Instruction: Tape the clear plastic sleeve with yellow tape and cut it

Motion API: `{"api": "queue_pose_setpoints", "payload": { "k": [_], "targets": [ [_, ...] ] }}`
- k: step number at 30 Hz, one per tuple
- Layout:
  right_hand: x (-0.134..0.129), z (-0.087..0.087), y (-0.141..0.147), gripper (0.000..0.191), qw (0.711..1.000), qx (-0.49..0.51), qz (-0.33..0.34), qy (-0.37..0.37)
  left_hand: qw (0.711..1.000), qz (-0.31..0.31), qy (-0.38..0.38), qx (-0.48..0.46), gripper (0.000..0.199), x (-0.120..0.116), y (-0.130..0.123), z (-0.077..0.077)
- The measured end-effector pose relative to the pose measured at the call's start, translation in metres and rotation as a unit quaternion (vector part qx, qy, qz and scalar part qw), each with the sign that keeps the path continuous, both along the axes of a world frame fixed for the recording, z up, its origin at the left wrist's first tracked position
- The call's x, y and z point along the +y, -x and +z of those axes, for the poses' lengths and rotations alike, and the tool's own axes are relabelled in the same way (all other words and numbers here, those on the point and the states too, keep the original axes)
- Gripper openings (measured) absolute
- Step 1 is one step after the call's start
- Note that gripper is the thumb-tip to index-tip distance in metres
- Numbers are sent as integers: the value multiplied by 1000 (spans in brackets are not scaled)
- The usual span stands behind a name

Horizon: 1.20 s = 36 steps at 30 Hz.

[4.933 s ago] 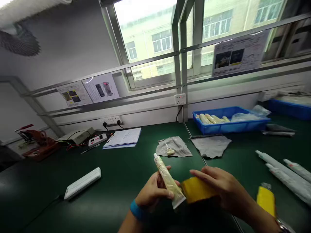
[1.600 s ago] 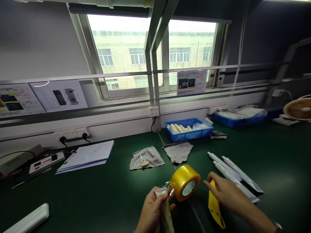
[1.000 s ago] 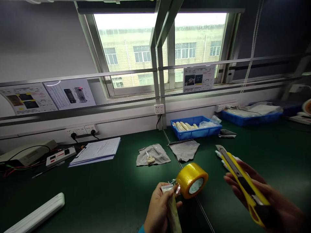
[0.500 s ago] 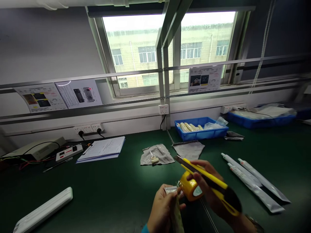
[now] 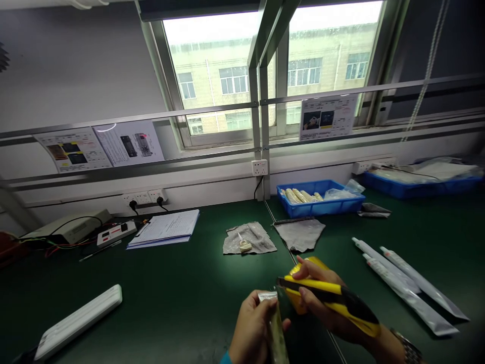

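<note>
Left hand (image 5: pixel 252 331) is closed tight around a crinkly foil tube (image 5: pixel 276 331), then there's a yellow tape roll (image 5: pixel 305 264) mostly hidden behind the yellow box cutter (image 5: pixel 341 298), which the right hand (image 5: pixel 322 316) is gripping. Three white tubes (image 5: pixel 405 291) are lying further right on the green bench (image 5: pixel 170 303).

My left grip (image 5: pixel 252 328) sits low in the view, its fingers (image 5: pixel 265 316) curled closed and the thumb on top. My right grip (image 5: pixel 322 298) reaches in from the lower right, wrist (image 5: pixel 390 346) angled, fingers (image 5: pixel 312 270) bent and closed. The two grips are just beside each other.
</note>
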State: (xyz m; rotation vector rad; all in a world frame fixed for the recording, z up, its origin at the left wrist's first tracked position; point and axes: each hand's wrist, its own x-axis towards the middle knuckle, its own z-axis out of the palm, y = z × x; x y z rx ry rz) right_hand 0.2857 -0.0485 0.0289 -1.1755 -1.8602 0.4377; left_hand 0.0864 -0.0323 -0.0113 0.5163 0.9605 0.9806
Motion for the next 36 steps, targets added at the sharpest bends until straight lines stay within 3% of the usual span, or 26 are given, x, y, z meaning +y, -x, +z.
{"api": "queue_pose_setpoints", "payload": {
  "k": [7,19,28,36],
  "targets": [
    [0,11,4,7,997,-49,30,-52,1000,13,9,6,22,-5,0,2],
    [-2,21,22,5,994,-96,44,-4,1000,13,4,25,17,-8,3,3],
    [2,17,15,4,997,-68,14,32,1000,8,-17,23,36,-8,1,2],
    [1,20,20,9,995,-78,44,45,998,-4,-50,48,42,-8,5,7]
  ]
}}
